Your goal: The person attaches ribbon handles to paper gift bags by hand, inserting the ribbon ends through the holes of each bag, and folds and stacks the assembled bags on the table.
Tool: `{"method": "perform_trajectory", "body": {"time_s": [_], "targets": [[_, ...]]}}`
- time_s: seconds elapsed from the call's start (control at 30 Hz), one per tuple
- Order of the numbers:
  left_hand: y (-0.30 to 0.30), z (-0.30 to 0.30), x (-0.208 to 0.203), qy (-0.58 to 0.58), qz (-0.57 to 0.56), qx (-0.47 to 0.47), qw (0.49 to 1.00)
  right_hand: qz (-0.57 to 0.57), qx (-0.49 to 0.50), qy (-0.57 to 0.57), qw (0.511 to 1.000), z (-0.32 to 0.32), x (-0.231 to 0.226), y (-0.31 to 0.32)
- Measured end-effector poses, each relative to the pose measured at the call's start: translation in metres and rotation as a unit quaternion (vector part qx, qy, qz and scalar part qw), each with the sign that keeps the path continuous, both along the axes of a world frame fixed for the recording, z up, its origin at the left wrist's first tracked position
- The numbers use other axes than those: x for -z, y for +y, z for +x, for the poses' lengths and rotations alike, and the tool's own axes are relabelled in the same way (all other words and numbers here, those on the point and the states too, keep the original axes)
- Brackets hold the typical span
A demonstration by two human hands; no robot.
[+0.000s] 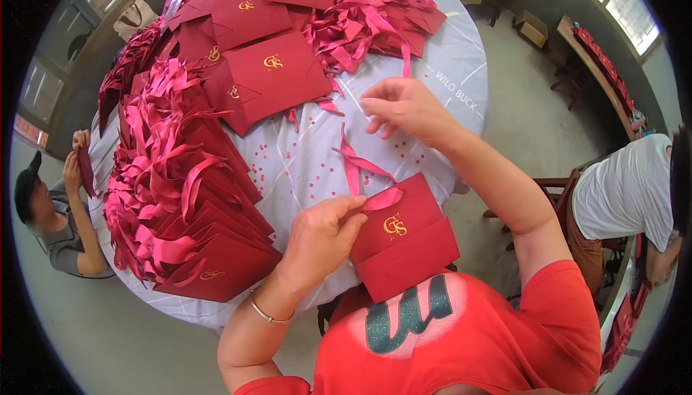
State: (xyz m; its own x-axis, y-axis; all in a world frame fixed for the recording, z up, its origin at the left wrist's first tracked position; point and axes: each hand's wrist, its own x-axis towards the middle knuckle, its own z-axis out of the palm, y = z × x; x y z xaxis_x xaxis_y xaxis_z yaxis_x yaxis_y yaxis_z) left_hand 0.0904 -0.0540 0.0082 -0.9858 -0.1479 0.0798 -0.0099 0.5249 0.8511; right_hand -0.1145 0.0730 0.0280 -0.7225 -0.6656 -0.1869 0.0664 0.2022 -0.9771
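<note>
While the left grip [321, 233] pinches a satiny pink ribbon [383, 199] on a flat-folded red bag [409, 247], the right grip [411, 109], half-curled and seemingly empty, hangs above the cloth-covered worktop [461, 43].

We see a round table [476, 56] under a pale, line-patterned cloth [461, 31]. Left of our left fingers [348, 207], a tight row of red bags [216, 262] bears pink ribbons [155, 171]. Beyond those fingers, flat red bags [288, 89] overlap; past our right fingers [393, 89], tangled ribbons [353, 31] lie among more bags [427, 19]. Pink specks [261, 177] dot the cloth between our left fingers and the row.
</note>
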Motion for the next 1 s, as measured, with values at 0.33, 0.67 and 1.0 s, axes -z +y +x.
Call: {"method": "perform_trajectory", "body": {"time_s": [0.33, 0.67, 1.0], "targets": [[-0.005, 0.002, -0.006, -0.005, -0.044, 0.012, 0.999, 0.058, -0.037, 0.111, 0.991, 0.041, 0.003, 0.065], [-0.002, 0.001, 0.0, 0.05, -0.077, 0.018, 0.996, 0.165, -0.101, 0.256, 0.947, 0.032, -0.003, -0.017], [-0.004, 0.006, 0.001, 0.06, -0.095, 0.03, 0.993, 0.152, -0.071, 0.118, 0.979, -0.002, 0.013, -0.028]]}}
